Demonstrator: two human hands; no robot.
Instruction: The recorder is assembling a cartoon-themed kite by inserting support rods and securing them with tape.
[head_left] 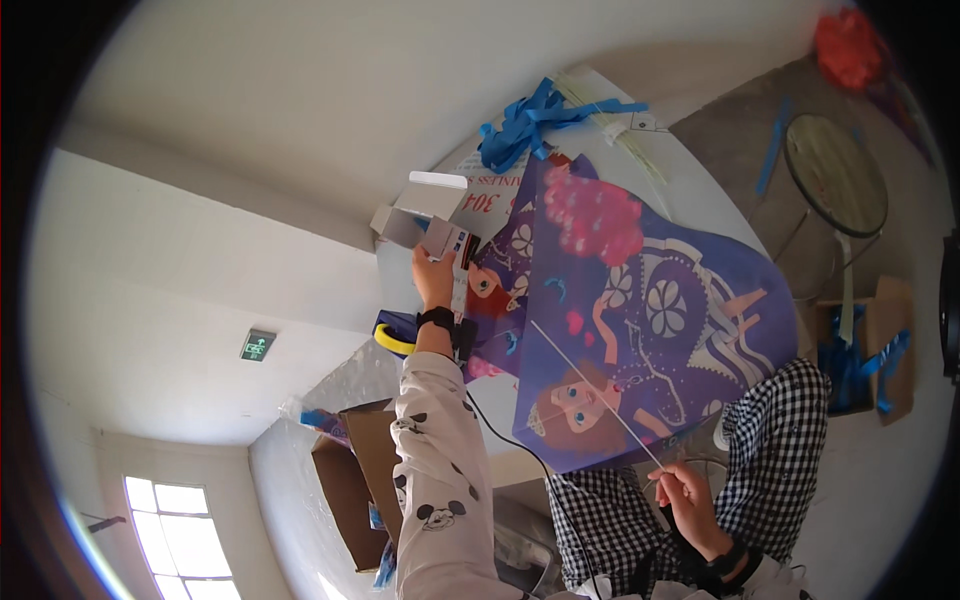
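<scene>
Spread on table (697, 190), overhanging its near edge: sheet (655, 330), already unfolded, with rod (598, 394) over it, not visibly fastened, pinched in fingers of right hand (692, 508); at left edge: box (403, 226), already opened, touched by fingers of left hand (433, 277), grip unclear.

1. I get daylight from the window (180, 530) at lower left, its panes blown out white.
2. My view is moderately bright overall, shadows soft.
3. Fisheye distortion bends straight edges; black vignetting swallows the corners.
4. The red bundle (850, 50) near the rim looks blurred.
</scene>
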